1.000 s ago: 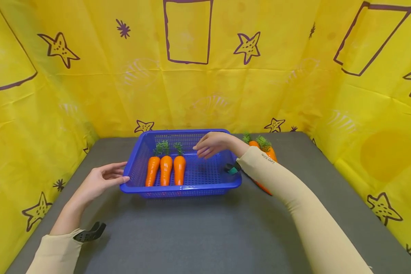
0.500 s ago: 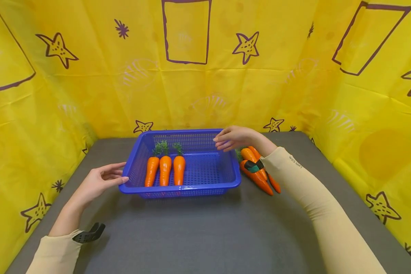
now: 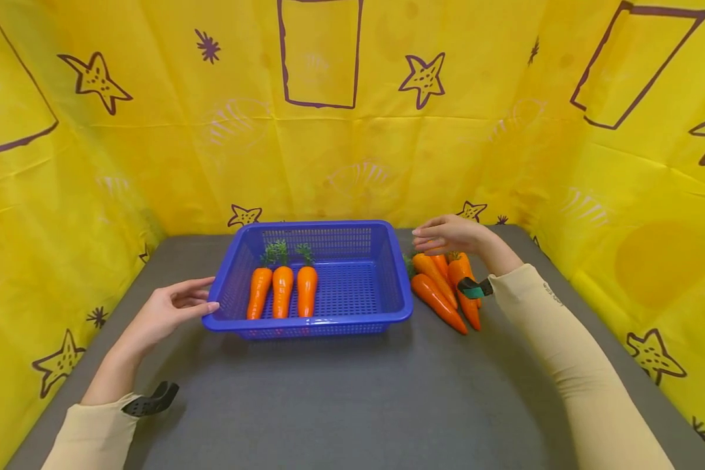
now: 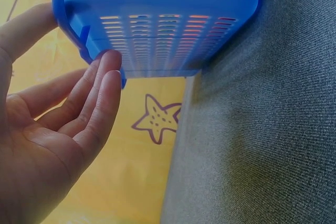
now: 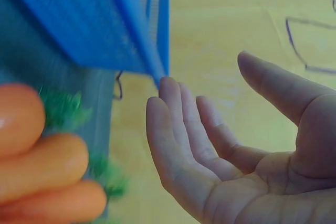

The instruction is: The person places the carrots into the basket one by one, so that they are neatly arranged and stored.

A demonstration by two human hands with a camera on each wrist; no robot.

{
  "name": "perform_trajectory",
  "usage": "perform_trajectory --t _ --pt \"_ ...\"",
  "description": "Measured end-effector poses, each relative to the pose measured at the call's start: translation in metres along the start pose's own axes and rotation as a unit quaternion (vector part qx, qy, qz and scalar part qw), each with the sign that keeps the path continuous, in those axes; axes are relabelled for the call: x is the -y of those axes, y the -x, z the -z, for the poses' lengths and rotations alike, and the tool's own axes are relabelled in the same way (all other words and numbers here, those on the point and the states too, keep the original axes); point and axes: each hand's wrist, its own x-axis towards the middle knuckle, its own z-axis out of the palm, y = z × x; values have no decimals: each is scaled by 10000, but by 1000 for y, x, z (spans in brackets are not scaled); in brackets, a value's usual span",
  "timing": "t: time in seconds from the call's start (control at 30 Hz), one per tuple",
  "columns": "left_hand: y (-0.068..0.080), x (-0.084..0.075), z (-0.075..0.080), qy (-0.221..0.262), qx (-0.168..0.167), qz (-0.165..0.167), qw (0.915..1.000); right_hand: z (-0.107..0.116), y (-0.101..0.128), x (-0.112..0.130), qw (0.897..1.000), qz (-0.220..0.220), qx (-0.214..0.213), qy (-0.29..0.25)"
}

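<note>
Behind the bare left hand (image 3: 163, 308), a close-fitting cream fabric left sleeve (image 3: 91, 437) ends in a left cuff (image 3: 107, 411) from which a curved, dotted black strap (image 3: 147, 405) juts. Behind the bare right hand (image 3: 459, 234), a matching cream fabric right sleeve (image 3: 564, 352) creases farther up and bears unreadably small dark lettering (image 3: 553, 295); a black-and-teal strap piece (image 3: 474, 288) projects from the right cuff (image 3: 503, 285).

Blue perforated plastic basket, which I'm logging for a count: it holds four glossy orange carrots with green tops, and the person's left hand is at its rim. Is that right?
The count is wrong: the head view shows three orange carrots in the blue basket, not four. The left hand is indeed at its rim.
</note>
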Motion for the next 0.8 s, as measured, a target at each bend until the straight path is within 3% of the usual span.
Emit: perform_trajectory --t 0.5,0.8 --pt "0 2 -1 20 15 22 10000 52 24 -59 9982 -116 -343 -488" --pt "-1 1 -1 -44 20 90 9999 65 30 -94 9950 -263 -651 -711"
